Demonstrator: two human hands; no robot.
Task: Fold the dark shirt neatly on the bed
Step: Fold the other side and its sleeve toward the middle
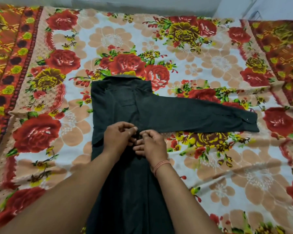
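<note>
The dark shirt point(118, 105) lies lengthwise in the middle of the bed point(210, 166), collar at the far end, its lower part running toward me between my arms. One long sleeve point(201, 114) stretches flat to the right, cuff at its end. The left side looks folded in over the body. My left hand point(118, 138) and my right hand point(151, 146) meet at the shirt's middle front, fingers pinching the dark cloth. A thin orange thread band circles my right wrist.
A floral bedsheet with red roses and peach flowers covers the bed. Red-orange patterned borders run down the left side point(10, 68) and the right side point(281, 53). A pale wall point(142, 4) bounds the far edge.
</note>
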